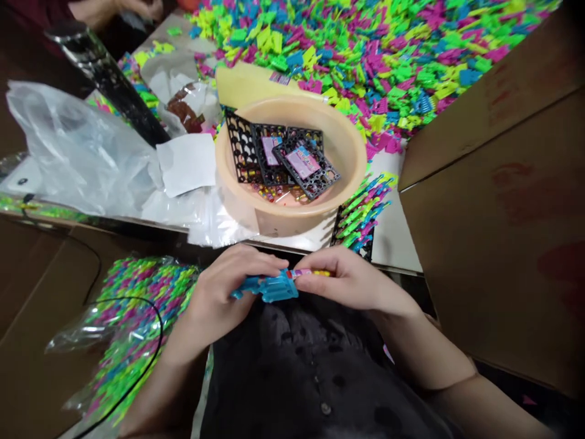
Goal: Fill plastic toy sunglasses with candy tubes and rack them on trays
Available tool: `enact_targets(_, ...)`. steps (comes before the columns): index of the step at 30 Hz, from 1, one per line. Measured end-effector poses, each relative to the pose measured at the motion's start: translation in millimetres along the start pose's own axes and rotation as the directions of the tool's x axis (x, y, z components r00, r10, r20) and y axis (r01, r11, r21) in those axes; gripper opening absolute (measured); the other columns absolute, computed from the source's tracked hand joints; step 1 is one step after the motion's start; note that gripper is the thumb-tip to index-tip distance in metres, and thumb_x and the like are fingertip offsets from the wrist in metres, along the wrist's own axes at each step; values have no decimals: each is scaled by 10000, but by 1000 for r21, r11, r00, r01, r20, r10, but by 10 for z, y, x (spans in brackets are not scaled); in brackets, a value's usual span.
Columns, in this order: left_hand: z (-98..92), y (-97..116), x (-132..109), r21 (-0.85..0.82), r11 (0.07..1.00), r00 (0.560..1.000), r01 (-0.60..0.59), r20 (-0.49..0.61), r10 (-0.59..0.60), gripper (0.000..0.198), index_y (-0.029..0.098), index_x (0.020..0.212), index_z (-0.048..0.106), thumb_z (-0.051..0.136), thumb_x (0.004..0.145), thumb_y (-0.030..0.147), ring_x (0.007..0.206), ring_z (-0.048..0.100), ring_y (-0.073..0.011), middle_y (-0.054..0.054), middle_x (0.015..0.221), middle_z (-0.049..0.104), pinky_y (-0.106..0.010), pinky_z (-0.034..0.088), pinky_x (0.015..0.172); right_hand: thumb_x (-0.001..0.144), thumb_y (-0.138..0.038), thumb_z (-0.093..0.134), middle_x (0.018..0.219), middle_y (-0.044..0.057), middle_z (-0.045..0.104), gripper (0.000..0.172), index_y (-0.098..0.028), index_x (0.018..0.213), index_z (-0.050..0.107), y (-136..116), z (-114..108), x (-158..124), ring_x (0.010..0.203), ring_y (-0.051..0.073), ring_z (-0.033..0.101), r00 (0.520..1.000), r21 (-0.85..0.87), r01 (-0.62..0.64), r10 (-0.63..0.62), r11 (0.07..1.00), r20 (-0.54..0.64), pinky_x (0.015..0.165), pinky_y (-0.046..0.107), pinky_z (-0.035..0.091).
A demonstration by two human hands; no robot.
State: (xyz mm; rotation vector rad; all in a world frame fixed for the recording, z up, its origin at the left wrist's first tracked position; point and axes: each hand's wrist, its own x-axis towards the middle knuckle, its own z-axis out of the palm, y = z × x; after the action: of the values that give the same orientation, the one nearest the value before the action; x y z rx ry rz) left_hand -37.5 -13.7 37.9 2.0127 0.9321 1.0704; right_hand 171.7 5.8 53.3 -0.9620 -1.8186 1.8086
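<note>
Our left hand (pixel 223 289) gripped the blue plastic piece (pixel 280 289), our right hand (pixel 350 279) pinched the pink-and-yellow strip (pixel 302 274) on its right; we needed both steadily aligned

"What fills the right edge?"

"A large brown cardboard box (pixel 466 256), faintly marked in red, rises beside the worktable (pixel 397 235)."

"And on the left?"

"A translucent plastic bag (pixel 86 152) lies crumpled against a white sheet of paper (pixel 186 163), while a scuffed black post (pixel 109 85) slants behind them. Below, a thin black cable (pixel 160 329) curves toward the bottom edge."
</note>
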Motion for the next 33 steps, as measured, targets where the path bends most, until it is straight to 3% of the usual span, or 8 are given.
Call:
enact_targets(5, 127, -22, 17, -171, 958, 955, 230, -150, -256, 351, 231, 1028, 419, 565, 768, 45, 812, 649, -129, -11, 905, 652, -224, 526, 674, 862, -299, 536, 827, 20, 589, 156, -170, 949, 536, 19, -42, -116, 731, 121, 527, 962, -395, 77, -173, 916, -212, 653, 220, 429)
enact_targets(10, 358, 133, 253, -80, 983, 959, 166, -217, -180, 357, 224, 1035, 459, 653, 744, 150, 782, 632, -110, 0, 900, 591, -205, 516, 686, 859, -292, 549, 855, 66, 627, 141, -178, 915, 608, 91, -174, -365, 834, 173, 562, 828, -728, 115, -470, 676, -306, 750, 299, 448)
enact_targets(12, 420, 155, 430, -167, 982, 988, 93, -103, -111, 416, 247, 1123, 417, 638, 771, 240, 848, 623, -142, -25, 969, 605, -264, 511, 747, 846, -243, 571, 882, 62, 652, 105, -188, 913, 630, 198, -279, -483, 848, 169, 592, 714, -691, 110, -540, 715, -445, 752, 290, 470)
enact_targets(14, 458, 70, 654, -213, 976, 998, 45, -24, -51, 379, 250, 1152, 412, 572, 816, 325, 903, 604, -168, -49, 1027, 618, -307, 485, 793, 834, -210, 583, 913, 42, 672, 76, -206, 872, 649, 402, -435, -593, 875, 168, 615, 498, -589, 75, -542, 805, -677, 781, 295, 482)
enact_targets(16, 485, -130, 910, -90, 994, 998, 68, -6, -69, 248, 224, 1078, 496, 473, 865, 349, 900, 592, -170, -53, 1016, 630, -301, 461, 795, 820, -232, 598, 929, 27, 685, 68, -210, 845, 658, 710, -627, -672, 885, 179, 630, 261, -435, 46, -431, 899, -864, 803, 318, 486)
enact_targets(18, 516, -398, 1174, 158, 974, 977, 162, 111, -180, 241, 188, 971, 572, 412, 880, 344, 899, 587, -181, -57, 966, 648, -295, 447, 794, 798, -298, 616, 928, 37, 695, 129, -194, 852, 668, 1083, -818, -704, 889, 203, 635, 168, -304, -4, -299, 953, -939, 813, 346, 483)
enact_targets(25, 728, -1087, 1711, 599, 785, 608, 159, 567, -555, 374, 177, 1080, 538, 379, 823, 397, 935, 590, -198, -59, 1083, 641, -280, 454, 800, 789, -404, 559, 804, 68, 685, 260, -194, 746, 707, 1972, -1024, -526, 863, 229, 599, 284, -313, -235, -243, 920, -928, 797, 375, 437)
enact_targets(33, 888, -1261, 1696, 683, 724, 584, 93, 552, -596, 312, 185, 1017, 439, 431, 802, 411, 772, 576, -208, -87, 915, 639, -287, 435, 654, 807, -303, 534, 703, 45, 655, 207, -215, 703, 691, 2061, -973, -450, 797, 221, 552, 382, -404, -286, -283, 869, -880, 751, 369, 358)
